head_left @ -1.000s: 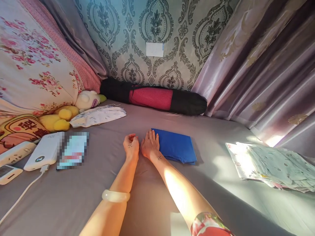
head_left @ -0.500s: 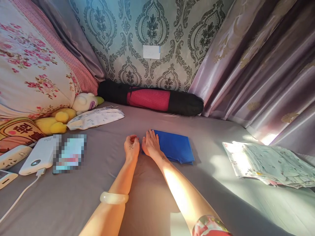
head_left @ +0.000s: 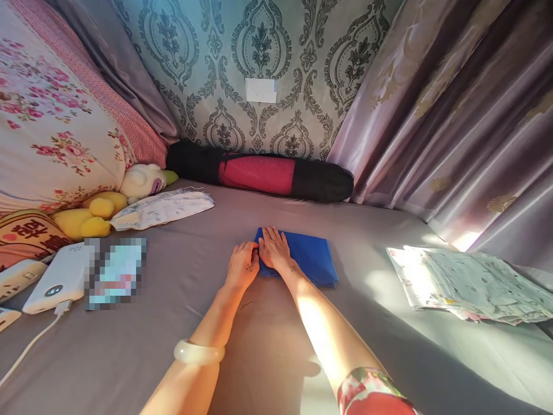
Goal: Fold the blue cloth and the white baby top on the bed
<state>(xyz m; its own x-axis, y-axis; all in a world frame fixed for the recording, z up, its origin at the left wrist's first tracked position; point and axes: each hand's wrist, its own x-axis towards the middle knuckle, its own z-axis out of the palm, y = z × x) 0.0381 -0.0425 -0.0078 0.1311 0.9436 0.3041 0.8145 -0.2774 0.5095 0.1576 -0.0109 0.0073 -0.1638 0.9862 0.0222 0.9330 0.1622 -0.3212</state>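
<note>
A folded blue piece of thin cloth-like material (head_left: 309,253) lies flat on the grey bed sheet in front of me. My right hand (head_left: 274,249) rests on its left part, palm down with fingers stretched out, and holds nothing. At the left edge of the blue piece is my left hand (head_left: 244,264), its fingers curled together. Those fingertips meet the edge, but whether they pinch it is hidden. The two hands are side by side, almost touching. A pale bangle (head_left: 199,353) circles my left forearm.
A black and pink rolled bag (head_left: 257,174) lies along the wall. To the left are a white power bank (head_left: 60,282) with a cable, a blurred phone (head_left: 117,274), a pale printed cloth (head_left: 166,210) and plush toys (head_left: 101,216). Folded printed cloth (head_left: 470,282) lies at right.
My left hand has moved right, up to the blue piece's left edge. My right hand has slid slightly right, farther onto it. The view has shifted a little.
</note>
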